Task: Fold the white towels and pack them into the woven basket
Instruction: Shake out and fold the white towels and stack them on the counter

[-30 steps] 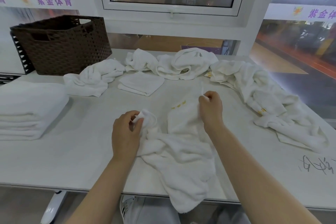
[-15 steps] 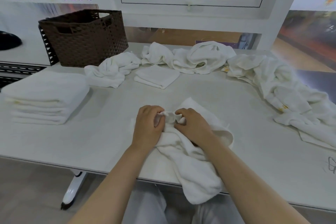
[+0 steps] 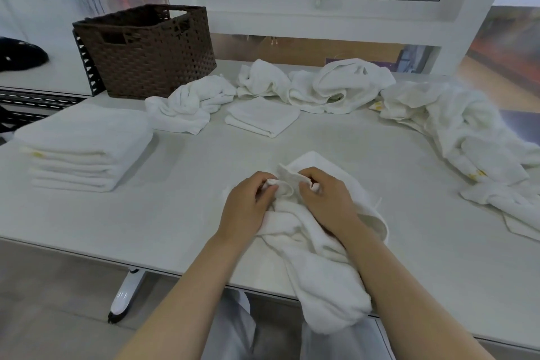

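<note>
While bunched on table point(image 3: 146, 225), towel point(image 3: 318, 257) gripped between hands point(image 3: 287, 202).

The white table point(image 3: 204, 184) bears a woven basket point(image 3: 146, 50), stacked folded towels point(image 3: 84, 146), one small folded towel point(image 3: 263, 117) and crumpled towels point(image 3: 467, 131).

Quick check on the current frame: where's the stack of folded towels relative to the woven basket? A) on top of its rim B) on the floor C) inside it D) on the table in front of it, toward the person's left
D: the stack of folded towels sits on the table in front of the woven basket, on the left side, apart from it.
</note>
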The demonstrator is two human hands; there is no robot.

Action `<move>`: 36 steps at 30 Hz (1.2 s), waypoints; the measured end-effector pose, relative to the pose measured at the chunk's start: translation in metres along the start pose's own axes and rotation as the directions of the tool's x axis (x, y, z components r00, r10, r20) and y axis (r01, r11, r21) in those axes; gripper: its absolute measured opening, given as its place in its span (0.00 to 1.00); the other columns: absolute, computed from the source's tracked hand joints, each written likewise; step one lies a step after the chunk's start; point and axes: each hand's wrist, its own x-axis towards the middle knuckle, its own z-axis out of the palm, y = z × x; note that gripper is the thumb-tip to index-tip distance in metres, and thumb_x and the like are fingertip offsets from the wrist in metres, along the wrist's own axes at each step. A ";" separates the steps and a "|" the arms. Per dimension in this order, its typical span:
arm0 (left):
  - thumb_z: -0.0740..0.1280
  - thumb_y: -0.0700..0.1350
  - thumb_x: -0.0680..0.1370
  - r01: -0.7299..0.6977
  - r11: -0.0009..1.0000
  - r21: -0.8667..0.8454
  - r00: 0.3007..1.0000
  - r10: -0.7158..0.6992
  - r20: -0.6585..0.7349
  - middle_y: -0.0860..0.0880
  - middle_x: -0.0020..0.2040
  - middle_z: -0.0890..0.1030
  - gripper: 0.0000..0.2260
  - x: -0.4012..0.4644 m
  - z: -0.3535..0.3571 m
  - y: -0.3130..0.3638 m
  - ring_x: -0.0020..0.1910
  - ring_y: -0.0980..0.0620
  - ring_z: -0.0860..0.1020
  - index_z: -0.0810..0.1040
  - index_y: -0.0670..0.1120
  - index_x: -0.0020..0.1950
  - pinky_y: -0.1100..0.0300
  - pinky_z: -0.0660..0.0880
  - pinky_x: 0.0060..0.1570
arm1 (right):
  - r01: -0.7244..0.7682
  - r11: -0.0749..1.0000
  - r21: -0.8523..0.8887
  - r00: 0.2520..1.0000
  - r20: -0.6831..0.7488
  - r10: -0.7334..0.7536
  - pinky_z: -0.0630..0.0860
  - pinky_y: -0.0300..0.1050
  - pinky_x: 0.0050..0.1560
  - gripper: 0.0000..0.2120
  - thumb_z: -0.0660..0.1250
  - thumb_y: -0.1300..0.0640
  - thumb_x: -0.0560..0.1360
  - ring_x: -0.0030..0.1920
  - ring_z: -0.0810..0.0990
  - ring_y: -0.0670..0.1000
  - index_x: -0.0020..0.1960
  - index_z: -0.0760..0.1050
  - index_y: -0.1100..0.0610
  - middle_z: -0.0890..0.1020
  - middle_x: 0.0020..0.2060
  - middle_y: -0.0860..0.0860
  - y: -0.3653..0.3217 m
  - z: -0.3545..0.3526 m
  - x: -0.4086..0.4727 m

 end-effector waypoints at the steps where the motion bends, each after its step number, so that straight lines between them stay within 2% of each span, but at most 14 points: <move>1: 0.66 0.44 0.80 0.003 1.000 -0.012 1.000 -0.003 -0.003 0.56 0.40 0.80 0.01 -0.001 0.000 0.001 0.39 0.57 0.77 0.78 0.49 0.50 0.67 0.70 0.38 | 0.003 1.000 -0.006 1.000 0.023 -0.003 0.71 0.37 0.40 0.09 0.61 0.54 0.79 0.39 0.77 0.41 0.53 0.78 0.44 0.81 0.39 0.41 0.000 -0.001 0.000; 4: 0.67 0.45 0.80 0.004 0.999 -0.054 1.000 -0.004 0.000 0.54 0.38 0.80 0.01 -0.004 -0.001 0.004 0.37 0.56 0.77 0.75 0.49 0.49 0.66 0.70 0.37 | 0.004 1.000 -0.006 0.998 0.060 -0.004 0.73 0.37 0.49 0.13 0.59 0.56 0.80 0.46 0.78 0.41 0.60 0.77 0.43 0.80 0.48 0.37 0.001 -0.002 0.000; 7: 0.69 0.43 0.78 -0.026 0.996 -0.082 1.000 0.026 0.004 0.54 0.40 0.80 0.03 -0.004 -0.001 0.005 0.41 0.53 0.78 0.76 0.48 0.46 0.63 0.73 0.41 | 0.034 0.999 -0.008 0.996 0.079 -0.033 0.69 0.35 0.56 0.14 0.59 0.57 0.81 0.54 0.74 0.40 0.62 0.77 0.45 0.76 0.55 0.35 0.003 -0.001 0.001; 10: 0.70 0.40 0.77 -0.087 0.991 -0.098 0.996 0.086 -0.006 0.54 0.41 0.78 0.04 -0.004 -0.001 0.008 0.44 0.53 0.78 0.77 0.46 0.44 0.63 0.74 0.45 | 0.086 0.996 -0.001 0.991 0.106 -0.085 0.68 0.31 0.54 0.14 0.60 0.60 0.80 0.54 0.74 0.39 0.59 0.78 0.46 0.77 0.54 0.36 0.007 0.001 0.003; 13: 0.72 0.40 0.76 -0.103 0.988 -0.116 0.994 0.106 0.019 0.55 0.41 0.78 0.05 -0.006 -0.002 0.011 0.43 0.54 0.78 0.76 0.47 0.43 0.68 0.71 0.44 | 0.132 0.990 0.043 0.984 0.114 -0.136 0.66 0.25 0.52 0.15 0.60 0.62 0.80 0.53 0.75 0.37 0.57 0.78 0.46 0.78 0.53 0.36 0.008 0.000 0.005; 16: 0.73 0.41 0.75 -0.020 0.985 -0.174 0.999 0.025 0.023 0.56 0.43 0.79 0.09 -0.005 -0.002 0.012 0.47 0.56 0.79 0.74 0.53 0.47 0.67 0.74 0.46 | 0.174 0.982 0.070 0.969 0.166 -0.184 0.65 0.23 0.51 0.16 0.60 0.64 0.79 0.53 0.74 0.32 0.54 0.78 0.45 0.78 0.50 0.34 0.007 -0.005 0.007; 19: 0.73 0.42 0.75 -0.001 0.984 -0.179 0.997 0.014 0.074 0.58 0.45 0.79 0.17 0.001 -0.007 0.015 0.48 0.59 0.79 0.73 0.59 0.57 0.69 0.74 0.48 | 0.185 0.980 0.069 0.952 0.236 -0.196 0.68 0.27 0.55 0.15 0.60 0.64 0.79 0.54 0.76 0.37 0.56 0.80 0.50 0.81 0.52 0.38 0.005 -0.010 0.009; 21: 0.72 0.43 0.75 -0.062 0.994 -0.095 0.989 0.074 0.126 0.58 0.45 0.80 0.13 0.009 -0.011 0.016 0.47 0.57 0.79 0.78 0.58 0.56 0.67 0.73 0.47 | 0.178 0.981 0.073 0.948 0.254 -0.191 0.70 0.32 0.58 0.15 0.60 0.63 0.79 0.55 0.77 0.39 0.58 0.81 0.50 0.81 0.54 0.40 0.004 -0.014 0.009; 24: 0.71 0.46 0.76 -0.156 0.988 0.007 0.977 0.153 0.151 0.56 0.44 0.78 0.04 0.025 -0.022 0.022 0.46 0.54 0.77 0.81 0.55 0.48 0.63 0.73 0.44 | 0.150 0.986 0.076 0.946 0.277 -0.166 0.71 0.32 0.53 0.15 0.63 0.59 0.78 0.53 0.77 0.39 0.58 0.79 0.43 0.81 0.52 0.37 -0.004 -0.028 0.008; 26: 0.72 0.46 0.76 -0.184 0.983 0.020 0.976 0.180 0.122 0.57 0.45 0.76 0.05 0.037 -0.032 0.029 0.46 0.55 0.77 0.80 0.56 0.46 0.64 0.74 0.44 | 0.146 0.989 0.028 0.950 0.274 -0.149 0.71 0.33 0.48 0.13 0.65 0.58 0.76 0.48 0.77 0.40 0.57 0.78 0.44 0.81 0.49 0.39 -0.008 -0.041 0.009; 30: 0.73 0.46 0.75 -0.195 0.980 0.026 0.980 0.194 0.039 0.59 0.49 0.75 0.09 0.064 -0.055 0.045 0.47 0.58 0.77 0.77 0.60 0.44 0.70 0.73 0.43 | 0.120 0.979 -0.162 0.964 0.256 -0.075 0.72 0.43 0.42 0.04 0.68 0.52 0.75 0.40 0.76 0.45 0.50 0.75 0.48 0.78 0.40 0.43 -0.007 -0.073 0.011; 33: 0.72 0.46 0.76 -0.211 0.974 0.079 0.977 0.212 -0.006 0.57 0.48 0.76 0.04 0.083 -0.071 0.054 0.47 0.59 0.76 0.79 0.54 0.46 0.69 0.71 0.44 | 0.085 0.969 -0.231 0.969 0.247 -0.026 0.71 0.39 0.38 0.03 0.68 0.51 0.75 0.39 0.77 0.44 0.47 0.75 0.44 0.79 0.40 0.43 -0.009 -0.100 0.012; 36: 0.70 0.48 0.77 -0.210 0.973 0.098 0.975 0.216 -0.057 0.58 0.48 0.78 0.04 0.100 -0.087 0.063 0.47 0.61 0.75 0.77 0.56 0.47 0.66 0.70 0.45 | 0.063 0.960 -0.275 0.976 0.220 -0.001 0.71 0.36 0.38 0.04 0.68 0.53 0.74 0.41 0.77 0.43 0.49 0.76 0.45 0.79 0.43 0.42 -0.014 -0.129 0.015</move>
